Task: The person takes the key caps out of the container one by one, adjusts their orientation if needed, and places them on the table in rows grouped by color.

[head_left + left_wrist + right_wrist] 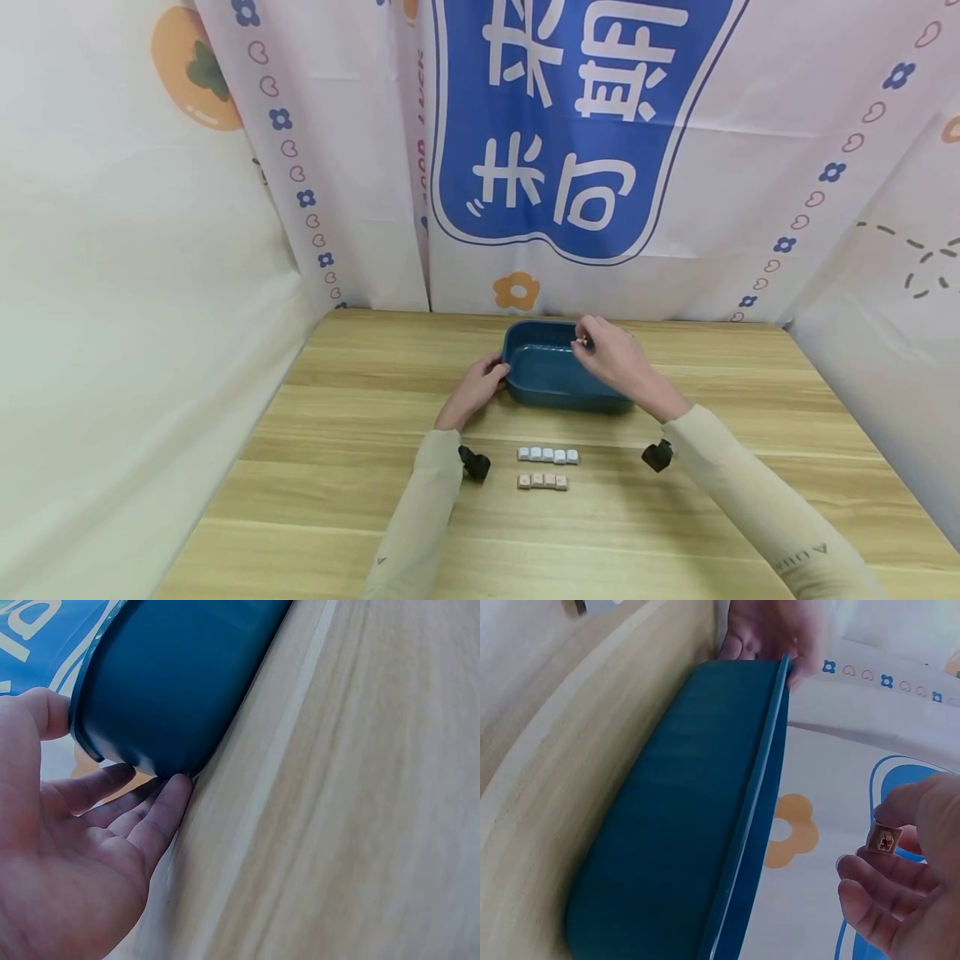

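Note:
A dark teal rectangular tub [566, 400] stands at the back of the table. My left hand [477, 387] holds it by its left end; in the left wrist view the thumb is at the rim and the fingertips [176, 791] lie against the outer wall near the base. Over the tub's right part, my right hand [611, 358] pinches a small beige keycap [885, 840] between thumb and fingers, with its hollow underside and stem showing in the right wrist view. In front of the tub lie a row of white keycaps [548, 455] and, nearer, a row of beige keycaps [543, 482].
The wood-grain table [337, 467] ends at a printed curtain [375, 275] close behind the tub. White cloth [150, 333] hangs along the left side, and more on the right. A black wrist camera [657, 456] sits by the right sleeve.

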Available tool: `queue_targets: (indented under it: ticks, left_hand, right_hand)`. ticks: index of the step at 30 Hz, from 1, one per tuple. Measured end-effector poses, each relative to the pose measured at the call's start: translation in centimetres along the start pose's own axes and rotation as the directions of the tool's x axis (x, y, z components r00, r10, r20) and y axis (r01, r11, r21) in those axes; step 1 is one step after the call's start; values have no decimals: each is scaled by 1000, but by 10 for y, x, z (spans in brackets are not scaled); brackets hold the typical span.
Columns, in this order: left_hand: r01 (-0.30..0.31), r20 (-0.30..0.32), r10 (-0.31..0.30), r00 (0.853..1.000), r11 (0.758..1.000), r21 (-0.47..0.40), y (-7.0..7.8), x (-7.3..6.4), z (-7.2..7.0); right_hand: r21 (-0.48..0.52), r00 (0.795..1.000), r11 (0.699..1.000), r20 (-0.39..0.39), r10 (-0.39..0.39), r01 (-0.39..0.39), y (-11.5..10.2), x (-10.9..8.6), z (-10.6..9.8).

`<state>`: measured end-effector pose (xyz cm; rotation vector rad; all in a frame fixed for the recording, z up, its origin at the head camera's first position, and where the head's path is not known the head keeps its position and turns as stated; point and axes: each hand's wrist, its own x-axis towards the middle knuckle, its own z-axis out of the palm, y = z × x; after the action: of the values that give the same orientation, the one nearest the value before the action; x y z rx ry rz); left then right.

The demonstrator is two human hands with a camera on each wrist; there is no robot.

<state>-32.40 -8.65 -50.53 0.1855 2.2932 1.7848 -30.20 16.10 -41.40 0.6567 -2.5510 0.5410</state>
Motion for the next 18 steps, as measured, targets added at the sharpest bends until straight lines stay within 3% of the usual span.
queue_targets:
  ticks: [8, 18]
  left_hand:
    - [5, 0, -5, 1000, 1000, 1, 0, -1, -1]
    - [-24, -7, 24, 1000, 1000, 7, -1, 0, -1]
  right_hand:
    - [42, 998, 997, -12, -60, 61, -5, -8, -6]
    - [63, 999, 997, 19, -37, 35, -9, -21, -10]
